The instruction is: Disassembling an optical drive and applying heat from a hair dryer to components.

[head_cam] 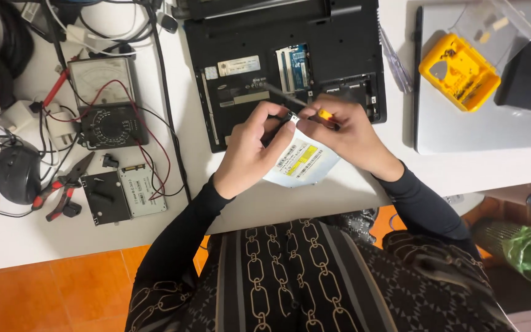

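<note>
— While pinched at its corner, held where, that optical drive [302, 163]?
— Head view: lifted just off the white table [278, 203], near its front edge, just before the opened black laptop [339, 37]. Tilted label-up, likely to bring the far corner toward the eyes.
— Left hand [250, 147]?
— Curled, thumb and fingers pinching a small bracket at the drive's far corner, seemingly to steady it.
— Right hand [348, 138]?
— Closed around a yellow-handled screwdriver [325, 114], resting on the drive's right side.
— Round about?
— Multimeter [106, 101], red-handled pliers [62, 187] and a slim storage drive [142, 190] parked left, within reach. Yellow bit case [459, 74] far right, on a closed silver laptop [480, 129].
</note>
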